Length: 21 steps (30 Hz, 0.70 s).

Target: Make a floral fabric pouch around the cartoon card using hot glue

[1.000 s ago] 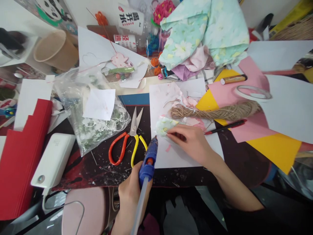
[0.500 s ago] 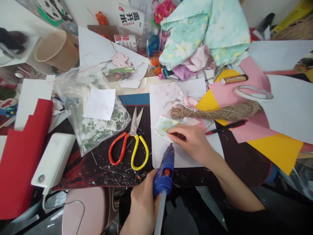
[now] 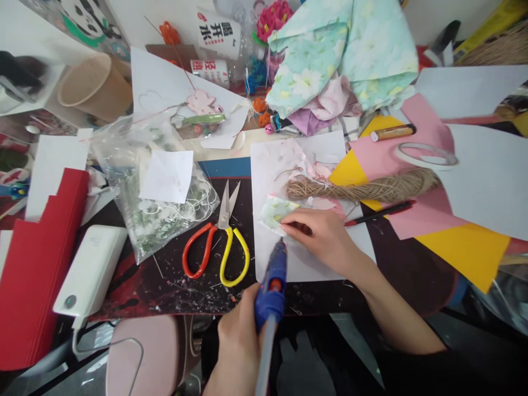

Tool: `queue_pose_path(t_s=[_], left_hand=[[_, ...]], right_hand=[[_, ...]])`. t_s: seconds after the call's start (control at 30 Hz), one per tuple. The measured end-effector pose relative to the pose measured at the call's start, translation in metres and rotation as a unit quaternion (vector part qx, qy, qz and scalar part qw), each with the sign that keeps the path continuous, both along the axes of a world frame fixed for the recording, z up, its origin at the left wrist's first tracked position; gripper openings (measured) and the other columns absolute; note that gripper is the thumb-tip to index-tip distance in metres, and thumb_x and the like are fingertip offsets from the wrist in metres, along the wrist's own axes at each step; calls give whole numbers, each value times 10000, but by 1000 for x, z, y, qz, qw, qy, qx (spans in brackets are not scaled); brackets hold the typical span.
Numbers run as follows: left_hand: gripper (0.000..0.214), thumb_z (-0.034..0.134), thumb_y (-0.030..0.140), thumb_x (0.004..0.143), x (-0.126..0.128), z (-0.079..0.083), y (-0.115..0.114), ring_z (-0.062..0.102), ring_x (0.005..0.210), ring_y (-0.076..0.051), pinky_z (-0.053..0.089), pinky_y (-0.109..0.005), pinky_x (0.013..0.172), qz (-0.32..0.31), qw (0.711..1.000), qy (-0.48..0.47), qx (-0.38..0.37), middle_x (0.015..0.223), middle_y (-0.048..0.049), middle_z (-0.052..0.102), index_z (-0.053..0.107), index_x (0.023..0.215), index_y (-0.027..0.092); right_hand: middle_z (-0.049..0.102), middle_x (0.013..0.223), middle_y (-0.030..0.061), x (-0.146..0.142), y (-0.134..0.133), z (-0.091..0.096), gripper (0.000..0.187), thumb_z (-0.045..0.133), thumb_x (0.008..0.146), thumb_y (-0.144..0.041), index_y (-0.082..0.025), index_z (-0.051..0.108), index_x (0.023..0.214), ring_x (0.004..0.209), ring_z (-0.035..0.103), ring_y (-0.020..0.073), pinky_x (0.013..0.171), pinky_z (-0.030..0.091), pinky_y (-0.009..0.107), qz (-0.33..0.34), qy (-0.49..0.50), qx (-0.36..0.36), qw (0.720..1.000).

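A blue hot glue gun (image 3: 270, 302) with a pale glue stick out of its back is gripped in my left hand (image 3: 239, 341). Its dark nozzle points away from me, at the lower edge of a small piece of mint floral fabric (image 3: 275, 213). My right hand (image 3: 325, 236) pinches that fabric's right side between thumb and fingers, over a white paper sheet (image 3: 264, 258). Whether the nozzle touches the fabric I cannot tell. Just beyond the hand lies a twisted hank of brown twine (image 3: 363, 186).
Left of the sheet rest scissors (image 3: 225, 220) with parted blades. Further left are a clear bag of small flowers (image 3: 140, 225), a white power bank (image 3: 91, 269) and red card (image 3: 37, 275). Floral fabric (image 3: 313, 55) is heaped behind; a black-red pen (image 3: 379, 213) and tape roll (image 3: 427, 155) lie right.
The glue gun has shifted slightly left and its nozzle has moved along the fabric's lower edge, away from my right fingers. My right hand keeps its pinch.
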<state>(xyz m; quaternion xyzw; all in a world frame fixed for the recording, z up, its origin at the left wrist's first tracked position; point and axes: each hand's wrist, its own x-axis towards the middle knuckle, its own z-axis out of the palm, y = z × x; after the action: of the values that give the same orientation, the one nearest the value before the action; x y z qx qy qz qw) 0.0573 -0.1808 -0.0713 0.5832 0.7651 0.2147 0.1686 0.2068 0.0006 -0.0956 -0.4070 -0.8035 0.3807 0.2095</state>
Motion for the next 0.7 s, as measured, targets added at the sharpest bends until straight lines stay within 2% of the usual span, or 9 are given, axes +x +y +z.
queue_pose_path(t_s=[0.1,0.27,0.4,0.57,0.7], left_hand=[[213,504,310,952,2,0,-2,674,496,-170,515,-234,547,-23,999,-11,-19,604,10,685,645,1077,212],[208,529,341,969,-2,3,-4,662,464,-158,493,-217,514,29,999,18,-17,585,15,679,655,1051,198],[269,476,387,984,-1,0,-7,649,447,-168,497,-229,508,-25,999,9,-23,546,7,661,655,1057,200],[240,502,353,983,0,-1,-8,687,497,-166,508,-224,533,32,999,23,6,638,-18,718,656,1023,174],[280,453,381,992,2,3,-4,633,426,-150,475,-214,479,-5,1000,5,-1,546,20,654,663,1033,200]], right_hand=[[751,837,-8,0,0,0,103,643,939,-229,-208,733,893,694,637,143,635,394,264,-2,-2,-4,1000],[755,862,-4,1,0,-1,119,626,953,-236,-212,735,912,719,646,144,652,401,267,1,2,5,1000],[754,838,-3,0,0,-1,135,624,949,-256,-216,742,897,695,643,145,635,403,269,-3,-3,3,1000],[753,853,-6,0,0,-1,125,625,955,-246,-214,737,911,710,642,144,648,398,269,3,-2,2,1000],[756,851,-7,1,0,-1,104,646,940,-242,-212,738,903,693,637,143,641,400,268,-3,-2,-2,1000]])
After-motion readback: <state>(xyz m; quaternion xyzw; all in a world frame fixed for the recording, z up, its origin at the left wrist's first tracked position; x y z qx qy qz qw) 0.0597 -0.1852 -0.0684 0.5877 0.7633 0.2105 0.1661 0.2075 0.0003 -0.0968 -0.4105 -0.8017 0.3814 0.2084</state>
